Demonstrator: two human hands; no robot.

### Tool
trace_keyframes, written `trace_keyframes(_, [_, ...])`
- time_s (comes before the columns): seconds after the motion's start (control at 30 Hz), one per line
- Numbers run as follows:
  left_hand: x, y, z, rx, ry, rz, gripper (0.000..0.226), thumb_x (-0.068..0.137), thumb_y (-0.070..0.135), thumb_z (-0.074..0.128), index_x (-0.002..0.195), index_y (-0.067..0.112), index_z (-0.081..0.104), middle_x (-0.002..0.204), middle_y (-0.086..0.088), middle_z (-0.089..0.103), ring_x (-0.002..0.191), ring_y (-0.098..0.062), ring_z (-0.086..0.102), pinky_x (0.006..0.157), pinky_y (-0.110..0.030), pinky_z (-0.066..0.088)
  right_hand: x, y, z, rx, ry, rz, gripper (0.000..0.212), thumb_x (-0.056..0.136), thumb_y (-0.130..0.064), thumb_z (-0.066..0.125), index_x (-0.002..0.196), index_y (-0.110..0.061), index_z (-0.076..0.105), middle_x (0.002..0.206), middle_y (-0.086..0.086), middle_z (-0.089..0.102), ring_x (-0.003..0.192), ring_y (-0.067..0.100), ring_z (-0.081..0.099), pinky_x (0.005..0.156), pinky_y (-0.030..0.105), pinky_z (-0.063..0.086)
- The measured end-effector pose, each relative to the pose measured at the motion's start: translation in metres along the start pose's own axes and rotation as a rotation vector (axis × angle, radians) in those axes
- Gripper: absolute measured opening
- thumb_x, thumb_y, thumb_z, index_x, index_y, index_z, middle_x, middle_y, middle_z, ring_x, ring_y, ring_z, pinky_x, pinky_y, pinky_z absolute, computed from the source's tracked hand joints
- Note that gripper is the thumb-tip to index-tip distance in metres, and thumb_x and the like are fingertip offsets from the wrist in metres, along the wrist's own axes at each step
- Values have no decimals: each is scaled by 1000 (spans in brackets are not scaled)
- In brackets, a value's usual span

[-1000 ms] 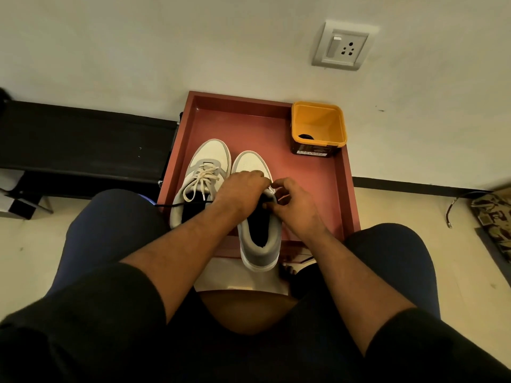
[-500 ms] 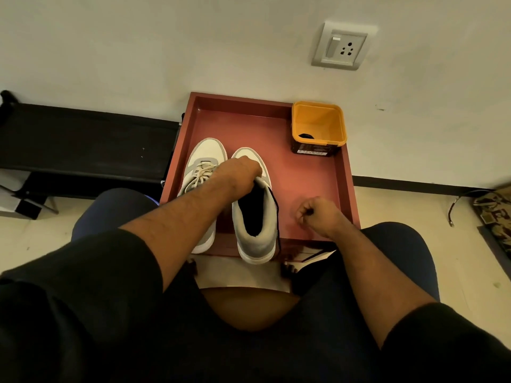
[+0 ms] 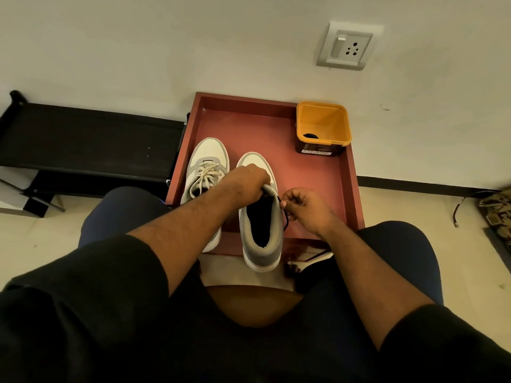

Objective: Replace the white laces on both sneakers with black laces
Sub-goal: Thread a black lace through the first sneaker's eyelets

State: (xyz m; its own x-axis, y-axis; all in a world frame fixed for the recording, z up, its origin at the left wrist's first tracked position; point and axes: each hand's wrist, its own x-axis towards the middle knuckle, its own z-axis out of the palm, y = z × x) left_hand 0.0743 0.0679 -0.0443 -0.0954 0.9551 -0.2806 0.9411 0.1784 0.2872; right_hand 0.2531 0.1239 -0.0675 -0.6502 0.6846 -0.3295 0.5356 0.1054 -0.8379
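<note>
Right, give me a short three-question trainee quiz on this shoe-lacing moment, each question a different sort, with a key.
1. True or false: the left sneaker already carries a black lace.
2. Multiple choice: the right hand pinches A) a white lace, B) the black lace beside the right sneaker, C) the yellow tub.
3. Fill in: the left hand grips the right sneaker at its ____.

Key:
1. False; its lace is white.
2. B.
3. Tongue, at the top of the opening.
</note>
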Motion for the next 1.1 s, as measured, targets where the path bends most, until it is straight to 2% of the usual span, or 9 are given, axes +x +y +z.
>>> trace_keyframes(0.17, [-4, 3, 4, -63, 9, -27, 24, 85, 15, 57, 102, 20, 73, 102, -7, 69, 93, -27, 64, 81, -38, 54, -7, 5, -8, -391, -5, -62, 11, 92, -10, 60, 82, -15, 62, 69, -4, 55, 67, 14, 49, 59, 25, 37])
trace_keyframes(0.27, [-4, 6, 3, -79, 18, -60, 19, 85, 15, 57, 96, 17, 73, 94, -7, 70, 86, -26, 64, 74, -35, 53, -6, 3, -6, -342, 63, -83, 3, 90, -14, 64, 93, -14, 67, 87, -3, 61, 77, 12, 56, 66, 21, 41])
trace_keyframes(0.4, [-12, 5, 17, -260, 157, -88, 22, 81, 13, 59, 98, 12, 71, 95, -7, 70, 89, -27, 64, 78, -39, 52, -6, -11, -1, -138, 112, -209, 52, 84, -17, 71, 133, -22, 54, 122, -12, 52, 106, 1, 51, 87, 9, 39])
trace_keyframes(0.5, [-29, 8, 44, -506, 378, -154, 38, 80, 11, 64, 118, 8, 64, 111, -11, 66, 106, -28, 59, 90, -32, 45, -2, -18, 7, -322, 94, -469, 45, 81, -6, 70, 125, -13, 62, 119, -1, 61, 107, 2, 50, 92, 1, 31])
trace_keyframes(0.6, [-42, 8, 62, -677, 487, -262, 59, 78, 24, 73, 134, 15, 53, 120, -7, 61, 113, -20, 56, 97, -23, 41, 7, -18, 14, -440, 115, -576, 21, 87, -7, 66, 107, -8, 69, 104, 3, 68, 97, 14, 59, 87, 16, 40])
trace_keyframes(0.7, [-48, 4, 58, -590, 453, -265, 69, 76, 41, 74, 137, 21, 50, 120, -7, 61, 113, -21, 55, 100, -40, 46, 8, -15, 14, -428, 179, -540, 11, 89, -10, 63, 99, -9, 68, 91, -1, 66, 84, 11, 57, 77, 15, 40])
trace_keyframes(0.8, [-54, 3, 46, -580, 340, -196, 60, 78, 38, 77, 131, 19, 58, 118, -8, 64, 106, -21, 60, 95, -38, 49, 6, -12, 8, -416, 224, -427, 3, 90, -11, 60, 90, -11, 63, 81, -7, 56, 69, 5, 48, 63, 10, 37])
trace_keyframes(0.97, [-58, 2, 47, -754, 289, -187, 64, 78, 29, 80, 135, 11, 55, 128, -6, 60, 115, -16, 58, 100, -32, 47, 1, -8, 6, -487, 253, -347, 7, 92, -13, 57, 87, -8, 60, 82, 3, 59, 75, 18, 54, 65, 31, 45])
trace_keyframes(1.1, [-52, 4, 53, -633, 292, -86, 75, 73, 50, 76, 139, 23, 49, 121, -1, 63, 110, -17, 60, 96, -43, 49, -3, -10, 5, -487, 243, -394, 13, 90, -24, 64, 94, -11, 63, 89, 1, 60, 82, 13, 53, 69, 20, 41])
